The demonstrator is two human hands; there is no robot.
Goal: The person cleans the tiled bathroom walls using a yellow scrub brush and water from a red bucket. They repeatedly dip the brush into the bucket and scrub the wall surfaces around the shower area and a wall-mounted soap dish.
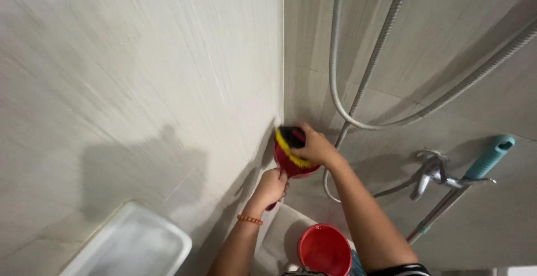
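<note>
My right hand [316,146] presses a brush with yellow and black bristles [288,142] against the corner where two beige tiled walls meet. Right beneath the brush is a red scoop [291,168], its bowl touching the bristles. My left hand [270,188], with an orange bead bracelet on the wrist, grips the scoop's handle from below.
A red bucket [324,249] stands below my arms. Metal shower hoses [358,94] hang on the right wall beside a chrome tap [433,170]. A teal-handled pole [481,167] leans against that wall. A white cistern lid [131,242] lies at lower left.
</note>
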